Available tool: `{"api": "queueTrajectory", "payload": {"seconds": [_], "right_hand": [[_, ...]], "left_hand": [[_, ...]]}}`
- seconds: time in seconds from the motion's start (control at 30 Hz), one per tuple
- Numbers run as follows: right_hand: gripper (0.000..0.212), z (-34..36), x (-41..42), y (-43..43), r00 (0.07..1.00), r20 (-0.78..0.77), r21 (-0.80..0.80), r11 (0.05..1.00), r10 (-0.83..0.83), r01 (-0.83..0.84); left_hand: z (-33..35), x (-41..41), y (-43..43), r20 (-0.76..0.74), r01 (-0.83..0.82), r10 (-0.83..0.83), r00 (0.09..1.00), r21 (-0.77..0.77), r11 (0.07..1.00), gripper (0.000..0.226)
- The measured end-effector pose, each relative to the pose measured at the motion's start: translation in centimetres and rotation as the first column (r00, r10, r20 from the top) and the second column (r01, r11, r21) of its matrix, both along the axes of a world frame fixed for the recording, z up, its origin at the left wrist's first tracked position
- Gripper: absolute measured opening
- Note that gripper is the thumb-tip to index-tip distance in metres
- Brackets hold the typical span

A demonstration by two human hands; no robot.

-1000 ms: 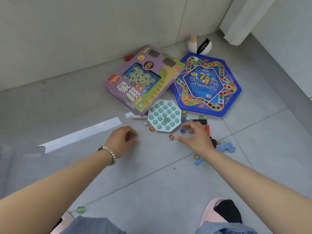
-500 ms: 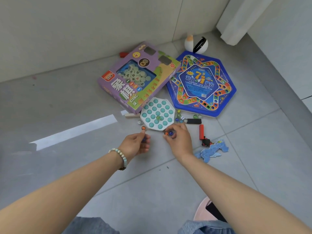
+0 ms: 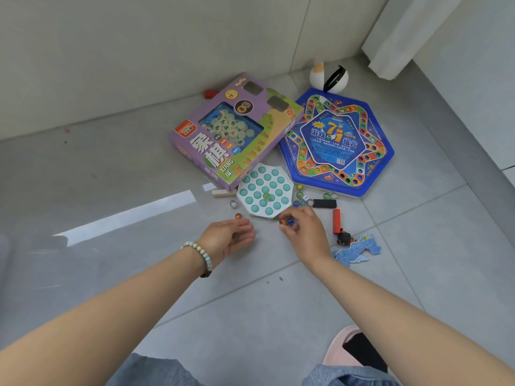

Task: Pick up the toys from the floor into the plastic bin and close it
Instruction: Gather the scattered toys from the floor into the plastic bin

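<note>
Hands: both reach low over the floor (image 3: pixel 139 168), near each other, in front of the scattered toys.
Left hand (image 3: pixel 228 238): fingers loosely curled, palm turned inward; whether anything sits inside cannot be told.
Right hand (image 3: pixel 303 232): fingertips pinch two marbles (image 3: pixel 287 222), one orange and one blue, just at the near edge of the white marble board (image 3: pixel 264 192).
Orange marble (image 3: pixel 237 216): loose on the floor, just beyond the left hand's fingers and slightly to their left, so the left hand is plainly the nearer one.
Clear marble (image 3: pixel 233 203): a little farther out the same way, beside the board's left edge.
Marble cluster (image 3: pixel 299 203): just beyond the right hand, between the board and the black block (image 3: pixel 324 203), so the right hand is nearer.
Red block (image 3: pixel 336 221): to the right of the right hand, its long axis pointing away from the person; the black block lies crosswise.
Boxes: the purple chess box (image 3: pixel 234 135) and the blue game board (image 3: pixel 337 143) lie flat side by side, farther out toward the wall.
Plastic bin: not in view, so its direction from the hands cannot be told.
Step in hand: by the look of it, gathering loose marbles; most toys are not yet picked up.
Next reach: likely a short one straight ahead for either hand.
</note>
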State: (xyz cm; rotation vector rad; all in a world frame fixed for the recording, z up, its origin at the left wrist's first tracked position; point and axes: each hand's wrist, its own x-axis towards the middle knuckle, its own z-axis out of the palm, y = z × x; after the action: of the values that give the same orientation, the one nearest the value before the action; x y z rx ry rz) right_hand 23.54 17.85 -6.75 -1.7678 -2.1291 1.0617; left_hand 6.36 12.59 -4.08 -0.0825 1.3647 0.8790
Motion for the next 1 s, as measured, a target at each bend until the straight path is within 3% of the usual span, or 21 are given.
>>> {"api": "queueTrajectory", "payload": {"seconds": [0.13, 0.2, 0.37, 0.43, 0.5, 0.6, 0.7, 0.8, 0.87, 0.93, 1.0], "right_hand": [[0.013, 0.1, 0.2, -0.2, 0.993, -0.073, -0.041, 0.995, -0.096, 0.094], [0.014, 1.0, -0.3, -0.7, 0.969, -0.189, -0.097, 0.985, -0.160, 0.143], [0.018, 3.9, -3.9, -2.4, 0.900, -0.435, -0.208, 0.972, 0.006, -0.107], [0.019, 3.8, -4.5, -1.3, 0.905, -0.424, -0.124, 0.992, -0.022, -0.035], [0.017, 3.3, -4.6, 0.7, 0.935, -0.350, -0.032, 0.998, -0.061, 0.053], [0.023, 1.9, -5.3, 3.0, 0.982, -0.186, -0.010, 1.000, -0.017, 0.015], [0.016, 1.1, -6.2, 3.7, 1.000, -0.026, 0.024, 1.000, 0.003, -0.002], [0.017, 1.8, -7.3, 2.9, 0.978, -0.195, 0.022, 0.997, -0.071, 0.077], [0.019, 2.5, -8.1, 1.3, 0.950, -0.311, -0.005, 1.000, -0.006, 0.005], [0.016, 2.6, -8.2, 0.2, 0.954, -0.274, 0.047, 0.992, 0.124, -0.115], [0.019, 2.0, -7.5, 0.6, 0.967, -0.238, 0.076, 0.994, 0.095, -0.079]], "left_hand": [[-0.1, -0.7, 0.1, 0.045, 0.003, -0.002, 0.999, -0.028, 1.000, 0.026], [-0.2, -0.7, 0.2, 0.070, -0.010, 0.013, 0.997, -0.046, 0.999, 0.021], [-0.2, -0.7, -0.1, 0.281, -0.028, 0.032, 0.959, -0.016, 0.999, 0.032], [0.1, -0.8, 0.0, 0.314, -0.113, 0.128, 0.941, -0.065, 0.991, 0.029], [0.0, -1.4, -0.1, 0.200, -0.136, 0.154, 0.968, -0.102, 0.985, 0.031], [-0.5, -2.4, -0.4, -0.011, -0.099, 0.099, 0.995, -0.067, 0.993, 0.037], [-0.7, -3.3, -0.5, -0.031, -0.148, 0.147, 0.989, -0.039, 0.988, 0.036], [-0.5, -3.8, -0.5, 0.095, -0.229, 0.231, 0.968, -0.034, 0.973, 0.038], [-0.4, -4.0, -0.6, 0.175, -0.237, 0.238, 0.955, -0.026, 0.971, 0.038], [-0.4, -4.1, -0.7, 0.208, -0.222, 0.223, 0.952, -0.030, 0.975, 0.037], [-0.6, -4.1, -0.7, 0.195, -0.212, 0.216, 0.957, -0.043, 0.976, 0.035]]}}
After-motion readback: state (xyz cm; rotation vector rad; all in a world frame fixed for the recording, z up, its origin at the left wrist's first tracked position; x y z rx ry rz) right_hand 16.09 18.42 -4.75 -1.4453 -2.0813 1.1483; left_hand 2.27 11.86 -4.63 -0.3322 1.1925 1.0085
